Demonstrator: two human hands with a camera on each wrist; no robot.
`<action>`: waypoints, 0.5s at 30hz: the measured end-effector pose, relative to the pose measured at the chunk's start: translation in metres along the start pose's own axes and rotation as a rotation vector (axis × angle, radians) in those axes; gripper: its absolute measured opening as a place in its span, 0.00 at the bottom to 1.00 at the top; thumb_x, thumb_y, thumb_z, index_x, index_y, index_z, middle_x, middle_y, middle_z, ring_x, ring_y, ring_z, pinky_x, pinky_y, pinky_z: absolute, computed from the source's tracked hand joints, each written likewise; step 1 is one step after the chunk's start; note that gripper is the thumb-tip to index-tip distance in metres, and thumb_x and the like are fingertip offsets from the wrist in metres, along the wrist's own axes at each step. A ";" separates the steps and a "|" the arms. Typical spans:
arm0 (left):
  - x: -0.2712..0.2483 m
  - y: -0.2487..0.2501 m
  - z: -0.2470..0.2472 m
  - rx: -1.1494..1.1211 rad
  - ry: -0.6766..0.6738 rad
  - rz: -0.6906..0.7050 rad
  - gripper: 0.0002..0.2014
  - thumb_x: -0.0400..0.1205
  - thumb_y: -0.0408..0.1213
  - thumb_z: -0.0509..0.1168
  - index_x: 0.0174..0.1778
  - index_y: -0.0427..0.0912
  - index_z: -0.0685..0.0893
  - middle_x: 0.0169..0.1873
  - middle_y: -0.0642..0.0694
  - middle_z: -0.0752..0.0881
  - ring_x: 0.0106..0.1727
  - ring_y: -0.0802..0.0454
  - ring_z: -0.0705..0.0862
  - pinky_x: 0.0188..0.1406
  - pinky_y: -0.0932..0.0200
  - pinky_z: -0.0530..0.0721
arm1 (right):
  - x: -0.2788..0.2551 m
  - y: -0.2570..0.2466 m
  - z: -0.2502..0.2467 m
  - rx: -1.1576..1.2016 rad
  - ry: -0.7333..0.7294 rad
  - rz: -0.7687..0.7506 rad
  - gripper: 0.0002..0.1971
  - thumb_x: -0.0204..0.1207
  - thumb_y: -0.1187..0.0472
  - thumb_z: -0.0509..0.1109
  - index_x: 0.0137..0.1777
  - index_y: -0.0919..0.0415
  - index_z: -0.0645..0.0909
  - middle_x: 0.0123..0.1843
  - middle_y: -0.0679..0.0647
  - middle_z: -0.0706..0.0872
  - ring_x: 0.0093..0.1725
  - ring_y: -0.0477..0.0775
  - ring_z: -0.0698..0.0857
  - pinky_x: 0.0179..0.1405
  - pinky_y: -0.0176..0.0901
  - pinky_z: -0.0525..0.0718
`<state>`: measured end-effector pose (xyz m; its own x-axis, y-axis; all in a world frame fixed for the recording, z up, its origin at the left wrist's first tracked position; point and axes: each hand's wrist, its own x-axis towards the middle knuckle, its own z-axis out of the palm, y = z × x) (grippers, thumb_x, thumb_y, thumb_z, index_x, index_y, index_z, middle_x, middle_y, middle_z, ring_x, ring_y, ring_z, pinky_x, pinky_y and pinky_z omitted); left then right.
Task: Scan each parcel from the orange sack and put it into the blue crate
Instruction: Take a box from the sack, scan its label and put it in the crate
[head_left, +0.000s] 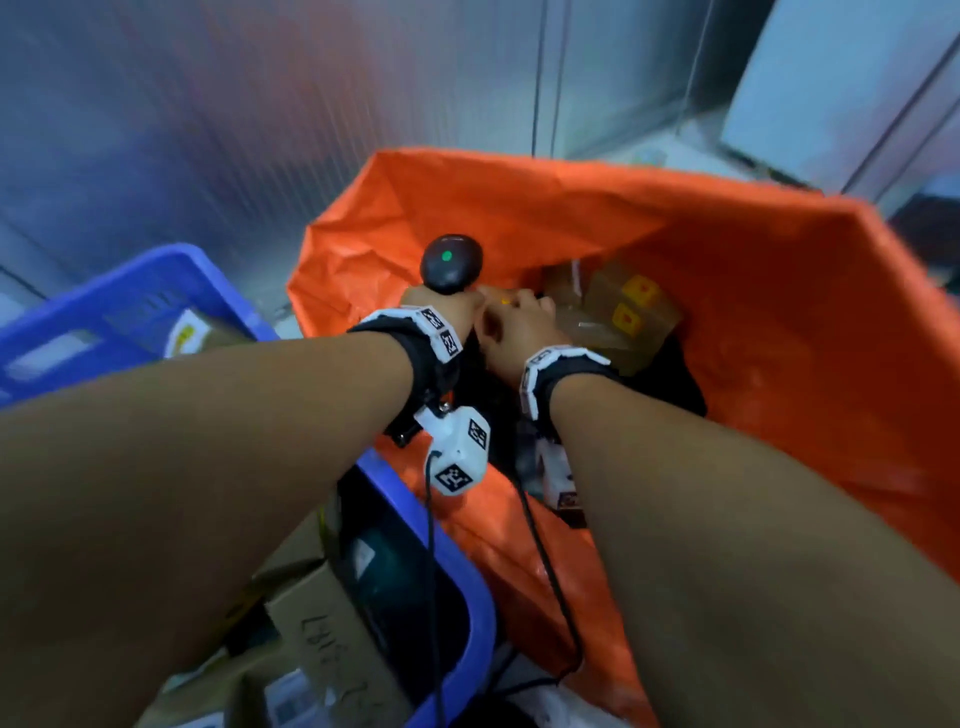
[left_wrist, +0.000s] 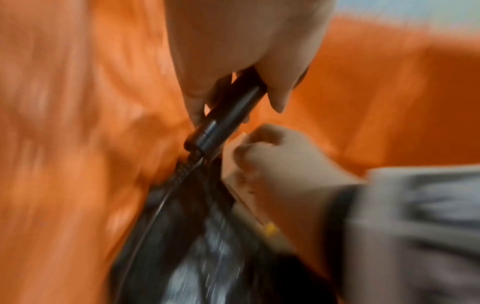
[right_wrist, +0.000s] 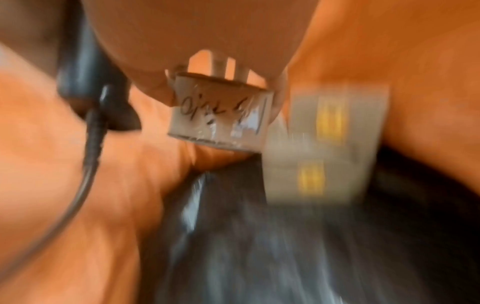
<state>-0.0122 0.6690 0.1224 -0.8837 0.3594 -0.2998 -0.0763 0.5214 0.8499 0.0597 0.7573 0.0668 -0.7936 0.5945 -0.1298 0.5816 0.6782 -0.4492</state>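
Observation:
Both hands reach into the orange sack (head_left: 753, 312). My left hand (head_left: 441, 312) grips the black handheld scanner (head_left: 451, 262), its green light lit; its handle (left_wrist: 228, 115) and cable show in the left wrist view. My right hand (head_left: 514, 327) holds a small cardboard parcel (right_wrist: 221, 115) with handwriting and clear tape on it. More cardboard parcels with yellow labels (head_left: 631, 306) and a black plastic bag (right_wrist: 285, 236) lie at the sack's bottom. The blue crate (head_left: 447, 561) stands left of the sack and holds boxes.
A brown box with handwriting (head_left: 332, 649) and other parcels lie in the blue crate. A second blue crate wall (head_left: 130, 306) shows farther left. Grey wall panels (head_left: 260, 104) stand behind the sack. The wrist views are blurred by motion.

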 end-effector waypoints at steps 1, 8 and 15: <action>-0.004 0.017 -0.018 -0.008 0.022 0.022 0.16 0.75 0.45 0.76 0.28 0.42 0.80 0.29 0.46 0.82 0.33 0.42 0.75 0.35 0.53 0.77 | 0.001 -0.015 -0.022 0.033 0.027 -0.024 0.17 0.77 0.51 0.64 0.66 0.43 0.77 0.63 0.58 0.73 0.66 0.64 0.70 0.63 0.62 0.78; -0.058 0.098 -0.165 -0.045 0.219 0.225 0.16 0.63 0.50 0.71 0.32 0.39 0.88 0.26 0.41 0.88 0.33 0.38 0.89 0.38 0.44 0.92 | -0.037 -0.152 -0.157 0.107 0.224 -0.175 0.26 0.63 0.51 0.82 0.61 0.49 0.78 0.60 0.61 0.80 0.58 0.67 0.81 0.63 0.49 0.80; -0.141 0.101 -0.299 -0.149 0.332 0.327 0.11 0.69 0.43 0.71 0.30 0.38 0.84 0.26 0.41 0.84 0.31 0.40 0.83 0.32 0.44 0.84 | -0.104 -0.304 -0.188 0.377 0.239 -0.331 0.31 0.61 0.58 0.83 0.61 0.54 0.72 0.54 0.58 0.87 0.52 0.62 0.87 0.51 0.59 0.89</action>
<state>-0.0336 0.4398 0.3798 -0.9701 0.2068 0.1272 0.1861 0.2968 0.9366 -0.0007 0.5705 0.3825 -0.8348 0.4870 0.2568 0.1684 0.6699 -0.7231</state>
